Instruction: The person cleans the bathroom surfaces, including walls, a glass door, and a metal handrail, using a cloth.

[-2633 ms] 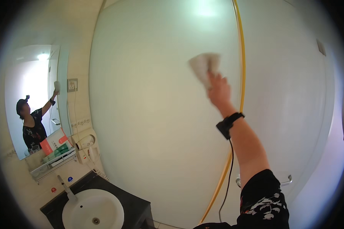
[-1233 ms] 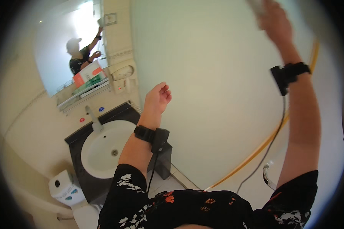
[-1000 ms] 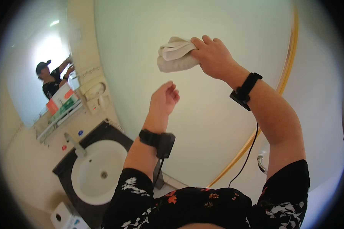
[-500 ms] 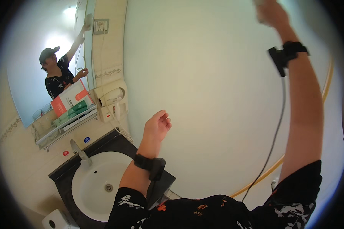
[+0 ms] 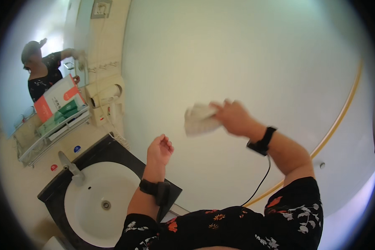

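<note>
My right hand is closed round one end of a folded pale cloth, smeared by motion. It is in front of a large pale, frosted-looking panel; whether the cloth touches the panel I cannot tell. Lower and to the left, my left hand is raised with its fingers curled in, and nothing shows in it. It is held near the panel, above the right corner of the dark counter around the white washbasin.
Left of the panel, a hair dryer hangs on the wall beneath a socket. A wire shelf holding boxes sits under a mirror. The faucet rises behind the basin. A yellow curved strip runs along the right.
My right hand has come down and left from the upper right, bringing the cloth into full view. My left hand stays curled and sits slightly lower and further left in the picture.
</note>
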Demonstrator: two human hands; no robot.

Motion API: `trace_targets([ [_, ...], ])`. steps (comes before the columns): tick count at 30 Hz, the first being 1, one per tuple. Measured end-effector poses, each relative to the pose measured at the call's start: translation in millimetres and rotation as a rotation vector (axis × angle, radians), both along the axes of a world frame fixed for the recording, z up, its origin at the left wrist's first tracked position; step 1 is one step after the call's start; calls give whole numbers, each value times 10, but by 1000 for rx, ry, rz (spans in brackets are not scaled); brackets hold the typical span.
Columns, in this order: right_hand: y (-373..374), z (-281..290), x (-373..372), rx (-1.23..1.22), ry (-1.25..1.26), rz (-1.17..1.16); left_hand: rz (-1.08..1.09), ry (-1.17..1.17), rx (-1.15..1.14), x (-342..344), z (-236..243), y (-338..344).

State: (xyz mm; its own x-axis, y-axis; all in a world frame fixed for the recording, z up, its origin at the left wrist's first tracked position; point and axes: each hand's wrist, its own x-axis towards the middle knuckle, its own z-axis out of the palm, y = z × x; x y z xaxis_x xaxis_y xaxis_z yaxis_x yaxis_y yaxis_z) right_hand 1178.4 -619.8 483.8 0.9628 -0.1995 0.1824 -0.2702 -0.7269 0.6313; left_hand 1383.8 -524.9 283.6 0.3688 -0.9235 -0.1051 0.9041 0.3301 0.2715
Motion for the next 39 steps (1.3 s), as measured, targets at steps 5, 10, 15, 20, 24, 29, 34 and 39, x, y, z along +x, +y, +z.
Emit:
trace_targets([
  [5, -56, 1654, -630, -403, -662, 79, -59, -77, -94, -213, 402, -248],
  [10, -172, 2317, -1107, -460, -1200, -111, -199, -98, -106, -593, 374, -565],
  [15, -190, 1014, -416, -269, -797, 60, -365, -178, 35, -1062, -217, -581],
  [20, -53, -705, -279, 61, -13, -31, -528, -216, 240, -1496, -643, -363],
  [24, -14, -877, -827, 164, 118, -6, -518, -184, 258, -1478, -982, -236],
  [29, 51, 438, -1802, 4, -432, -94, -462, -189, 369, -1718, -870, -185],
  [34, 434, 1710, -2793, -226, -940, -161, -608, -233, 374, -2235, -890, -283],
  [39, 250, 1272, -2856, -438, -851, -182, -752, -280, 350, -2590, -876, -278],
])
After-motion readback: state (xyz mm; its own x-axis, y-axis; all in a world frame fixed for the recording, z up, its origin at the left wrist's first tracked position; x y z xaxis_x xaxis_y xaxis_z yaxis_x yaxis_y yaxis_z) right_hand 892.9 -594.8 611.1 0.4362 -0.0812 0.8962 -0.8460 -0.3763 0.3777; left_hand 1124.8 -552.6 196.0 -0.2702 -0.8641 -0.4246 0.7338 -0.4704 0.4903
